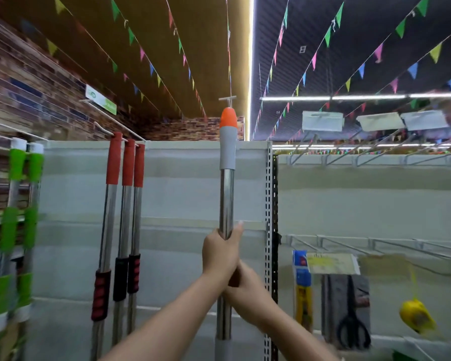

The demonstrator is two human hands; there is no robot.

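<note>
Forearms (pixel 167 319) are rising from the bottom edge, cut off by it. Both hands are gripping one upright chrome pole with a grey sleeve and orange tip (pixel 226 199) in front of the shelving. The right hand (pixel 248 290) is holding lower down, its fingers curling round the tube and mostly hiding behind it. The left hand (pixel 220 254) is holding just above and touching the right, its fingers clamping the metal, with one fingertip (pixel 239 225) showing past the tube's right side. The pole's lower end is running out of view.

Its orange tip is standing just beneath a small white T-shaped hook (pixel 227 99); whether they are touching is hard to tell. Behind, three red-capped chrome poles (pixel 113 162) are hanging against the white shelf back panel (pixel 188 183), and two green-sleeved poles (pixel 16 162) are blurring at the left edge. To the right, black scissors (pixel 352 327) and a smeared yellow object (pixel 415 317) are hanging below wire hooks (pixel 370 158). Farthest off, coloured pennant strings (pixel 328 35) are crossing the ceiling.
</note>
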